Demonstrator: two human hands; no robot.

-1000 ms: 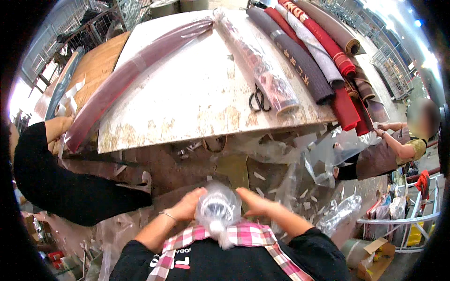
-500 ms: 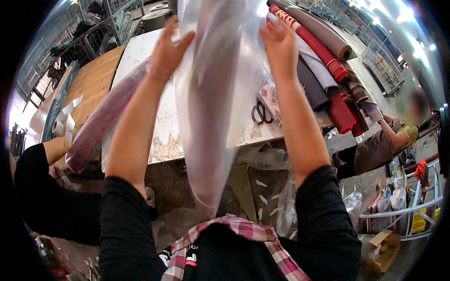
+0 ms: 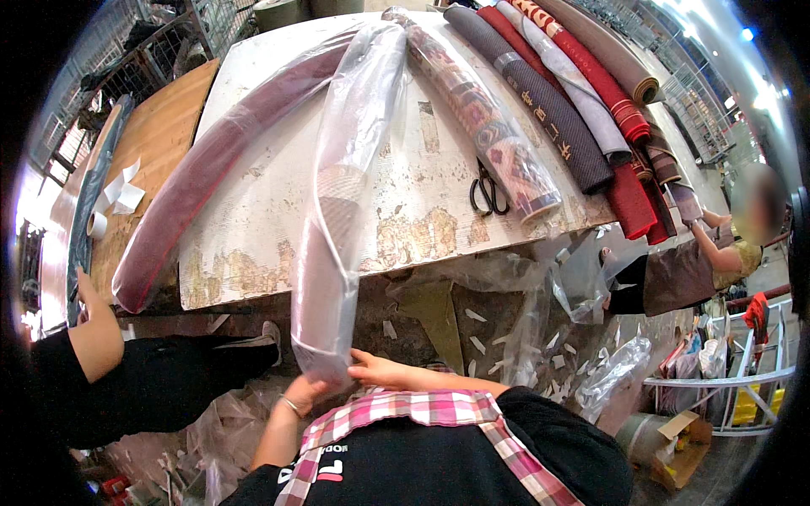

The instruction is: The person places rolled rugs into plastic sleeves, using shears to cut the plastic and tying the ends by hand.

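Observation:
A carpet roll in a clear plastic sleeve [image 3: 325, 253] slants from the table's far middle over its near edge toward my body. At its near end, my left hand [image 3: 305, 393] cups the plastic from the left, its fingers partly hidden. My right hand [image 3: 381, 371] presses fingers against the same end from the right. Left of this roll lies a purplish-red wrapped roll [image 3: 198, 181]. To the right are a wrapped patterned roll [image 3: 489, 126] and black-handled scissors [image 3: 487, 192], beside each other on the worn white table [image 3: 405, 181].
Several more carpet rolls, including a dark grey one [image 3: 540, 105] and a red one [image 3: 591, 72], line the table's right side. A person [image 3: 688, 261] stands at the far right; another person's hand [image 3: 94, 325] is at the left. Plastic scraps [image 3: 582, 278] litter the floor.
The wrapped roll has come down from close before me onto the table. Both my hands have moved from its far part, where they were spread apart, back to its near end.

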